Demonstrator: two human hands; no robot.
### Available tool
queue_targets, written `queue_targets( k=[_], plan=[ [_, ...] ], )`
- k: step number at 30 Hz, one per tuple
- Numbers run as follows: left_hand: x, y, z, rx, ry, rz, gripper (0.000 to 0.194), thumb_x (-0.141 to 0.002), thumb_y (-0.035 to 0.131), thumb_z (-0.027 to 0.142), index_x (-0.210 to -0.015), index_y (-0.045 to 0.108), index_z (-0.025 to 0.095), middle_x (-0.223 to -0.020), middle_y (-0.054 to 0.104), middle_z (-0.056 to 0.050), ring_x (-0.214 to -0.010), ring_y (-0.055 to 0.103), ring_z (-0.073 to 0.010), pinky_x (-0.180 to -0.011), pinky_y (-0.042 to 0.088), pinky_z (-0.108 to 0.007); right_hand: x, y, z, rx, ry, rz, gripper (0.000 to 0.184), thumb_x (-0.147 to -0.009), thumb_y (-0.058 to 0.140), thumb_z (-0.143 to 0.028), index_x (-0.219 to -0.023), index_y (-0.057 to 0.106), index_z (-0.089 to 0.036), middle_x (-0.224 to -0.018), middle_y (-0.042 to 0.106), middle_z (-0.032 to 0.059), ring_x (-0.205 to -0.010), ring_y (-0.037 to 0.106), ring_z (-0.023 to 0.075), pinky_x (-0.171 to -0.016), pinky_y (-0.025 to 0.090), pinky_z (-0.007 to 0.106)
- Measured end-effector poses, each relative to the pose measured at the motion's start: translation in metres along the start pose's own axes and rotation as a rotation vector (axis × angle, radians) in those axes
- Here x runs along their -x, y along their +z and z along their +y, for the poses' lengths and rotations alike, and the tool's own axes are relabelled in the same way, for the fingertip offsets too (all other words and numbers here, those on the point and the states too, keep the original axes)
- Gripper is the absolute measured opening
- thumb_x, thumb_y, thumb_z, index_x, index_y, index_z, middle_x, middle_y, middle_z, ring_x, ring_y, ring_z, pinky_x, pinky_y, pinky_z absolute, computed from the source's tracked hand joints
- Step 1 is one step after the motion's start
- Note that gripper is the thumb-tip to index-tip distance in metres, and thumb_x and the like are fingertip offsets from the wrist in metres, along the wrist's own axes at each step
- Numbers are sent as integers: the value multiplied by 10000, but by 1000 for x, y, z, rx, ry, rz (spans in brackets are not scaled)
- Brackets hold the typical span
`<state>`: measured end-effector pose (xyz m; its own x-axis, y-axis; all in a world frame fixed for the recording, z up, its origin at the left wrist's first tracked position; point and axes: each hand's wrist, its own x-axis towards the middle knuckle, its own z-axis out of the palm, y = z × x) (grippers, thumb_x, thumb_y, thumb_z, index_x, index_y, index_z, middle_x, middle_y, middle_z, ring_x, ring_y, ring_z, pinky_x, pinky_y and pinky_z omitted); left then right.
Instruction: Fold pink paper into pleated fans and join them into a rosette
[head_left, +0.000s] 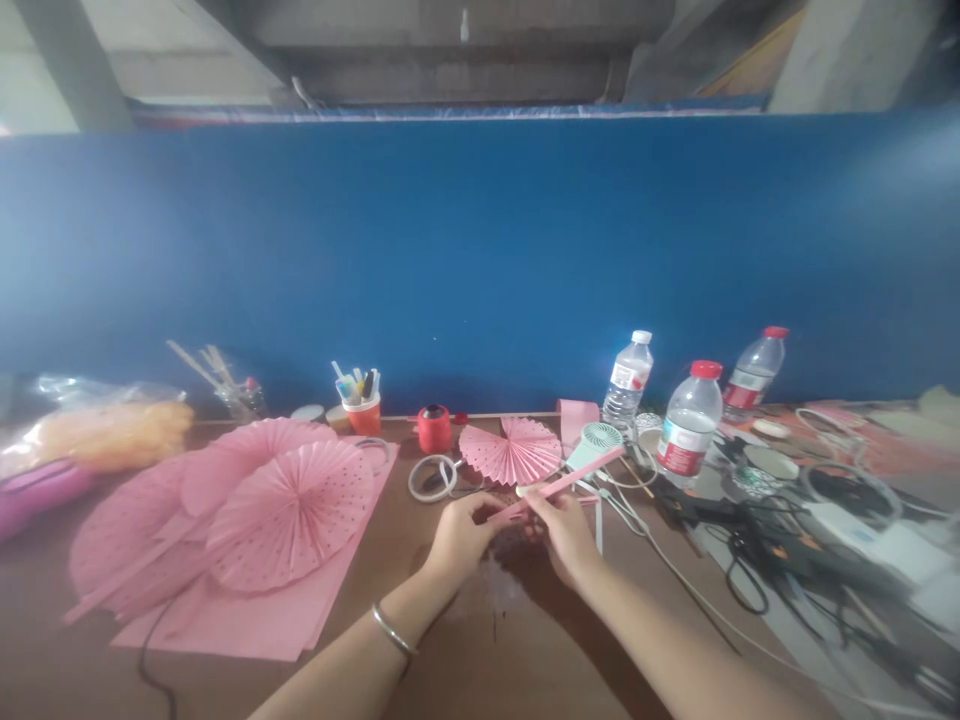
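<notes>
Both hands pinch a narrow folded strip of pink paper above the brown table. My left hand grips its near left end, and my right hand holds it around the middle. The strip slants up to the right, its far end sticking out past my right fingers. Just beyond the hands lies a partly spread pleated pink paper fan. Finished-looking round pink fans with small holes rest on pink sheets at the left.
Behind the hands are a tape roll, a red round object, a cup of pens and a mint handheld fan. Water bottles stand at the right, near tangled cables. A blue partition rises behind the table.
</notes>
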<state>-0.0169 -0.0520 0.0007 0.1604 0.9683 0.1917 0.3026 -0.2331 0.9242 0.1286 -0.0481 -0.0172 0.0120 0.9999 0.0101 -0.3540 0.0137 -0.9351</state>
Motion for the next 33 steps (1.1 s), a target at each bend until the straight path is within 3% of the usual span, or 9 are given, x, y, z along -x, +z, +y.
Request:
queue_targets(
  k=[4,11,19,26,33],
  plan=[
    [-4,3,-7,118,-85,68,269,-581,700,388,-656,664,132,-646,668,-51,-591,581,-158,-540,420,-231,-1,-1,2,145,-24,-97,217,-685,647,-361,-719,596,-153,-517,560,-13,-439,491,112,-408,353,206],
    [-7,7,-19,224,-179,71,269,-552,723,365,-653,667,122,-576,656,-45,-467,546,-128,-444,384,-218,-2,-2,3,219,-106,-87,244,-706,625,-384,-633,583,-154,-560,589,8,-494,535,137,-461,399,233],
    [-6,3,-18,285,-141,67,250,-575,716,330,-686,636,120,-661,666,-63,-594,604,-167,-547,444,-245,0,0,1,213,-48,-85,222,-666,662,-356,-755,644,-153,-627,642,33,-569,581,176,-545,443,273],
    [-6,4,-17,140,-23,44,180,-640,660,300,-707,598,145,-659,641,-21,-617,581,-144,-579,428,-232,0,-3,5,296,-40,-69,252,-684,634,-386,-661,652,-136,-560,623,36,-524,549,162,-510,403,254],
    [-8,0,-14,54,-34,35,149,-635,658,294,-663,635,150,-655,654,-30,-623,582,-150,-581,429,-230,1,-2,7,245,-49,-69,216,-686,638,-359,-680,648,-143,-579,617,25,-534,537,150,-517,399,244]
  ],
)
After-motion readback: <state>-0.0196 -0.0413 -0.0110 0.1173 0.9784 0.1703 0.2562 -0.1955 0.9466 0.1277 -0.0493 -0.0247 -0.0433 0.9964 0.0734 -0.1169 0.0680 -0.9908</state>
